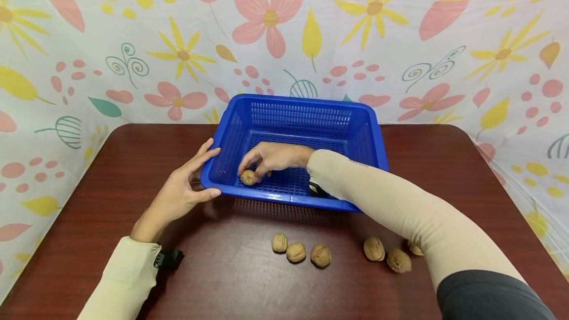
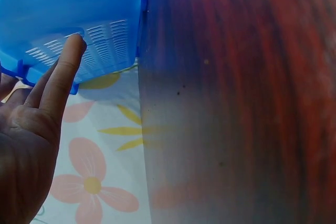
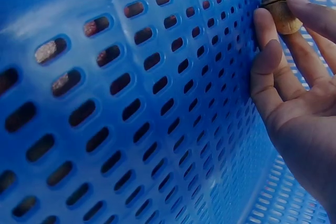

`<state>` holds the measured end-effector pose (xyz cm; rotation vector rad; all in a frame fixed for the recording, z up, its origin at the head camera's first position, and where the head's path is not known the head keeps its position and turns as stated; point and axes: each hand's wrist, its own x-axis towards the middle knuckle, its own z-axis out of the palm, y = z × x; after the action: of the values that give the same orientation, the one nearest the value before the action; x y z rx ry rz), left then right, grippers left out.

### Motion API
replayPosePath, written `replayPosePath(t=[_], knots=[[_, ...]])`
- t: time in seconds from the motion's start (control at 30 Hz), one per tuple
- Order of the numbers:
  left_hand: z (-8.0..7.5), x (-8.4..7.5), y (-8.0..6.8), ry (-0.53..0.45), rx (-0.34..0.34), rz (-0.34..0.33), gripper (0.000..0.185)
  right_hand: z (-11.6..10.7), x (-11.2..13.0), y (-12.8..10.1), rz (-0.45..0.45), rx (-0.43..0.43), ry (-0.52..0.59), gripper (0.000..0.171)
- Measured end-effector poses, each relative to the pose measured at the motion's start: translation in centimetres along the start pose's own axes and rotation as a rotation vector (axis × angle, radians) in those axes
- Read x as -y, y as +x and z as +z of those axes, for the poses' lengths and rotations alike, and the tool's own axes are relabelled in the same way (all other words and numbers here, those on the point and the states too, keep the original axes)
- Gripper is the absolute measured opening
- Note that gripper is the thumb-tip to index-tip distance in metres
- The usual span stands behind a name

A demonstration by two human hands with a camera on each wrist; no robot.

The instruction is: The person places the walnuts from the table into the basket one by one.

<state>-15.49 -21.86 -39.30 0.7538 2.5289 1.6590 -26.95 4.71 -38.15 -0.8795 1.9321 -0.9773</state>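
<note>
A blue plastic basket with slotted walls stands toward the back of the table. Inside it, near the front left corner, my right hand pinches a walnut between thumb and fingertips. The right wrist view has the same walnut in the fingers, close to the basket's slotted wall. At the basket's left end, my left hand touches the rim with straight, spread fingers, the thumb at the front corner. In the left wrist view a straight finger lies against the outer wall.
Three walnuts lie in a row on the brown table in front of the basket. Farther right are more walnuts, one partly hidden by the right sleeve. A flower-printed cloth hangs behind the table.
</note>
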Motion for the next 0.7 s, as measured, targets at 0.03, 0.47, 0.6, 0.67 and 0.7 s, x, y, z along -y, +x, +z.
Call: replayPosePath(t=[0.03, 0.47, 0.6, 0.67, 0.7], knots=[[0.0, 0.0, 0.0, 0.004, -0.001, 0.000, 0.083, 0.0, 0.0, 0.0, 0.002, 0.000, -0.001, 0.042], [0.0, 0.0, 0.0, 0.021, 0.011, -0.021, 0.082, -0.2, 0.4, -0.2, 0.019, -0.001, -0.059, 0.048], [0.0, 0.1, 0.0, 0.015, 0.006, -0.019, 0.083, -0.8, 0.8, -1.1, 0.040, -0.024, -0.093, 0.046], [0.0, 0.1, 0.0, 0.017, 0.003, -0.013, 0.083, -1.4, 1.3, -2.0, 0.038, -0.049, -0.109, 0.045], [0.0, 0.2, 0.0, 0.017, 0.002, -0.012, 0.083, -1.7, 1.6, -2.6, 0.034, -0.065, -0.115, 0.045]])
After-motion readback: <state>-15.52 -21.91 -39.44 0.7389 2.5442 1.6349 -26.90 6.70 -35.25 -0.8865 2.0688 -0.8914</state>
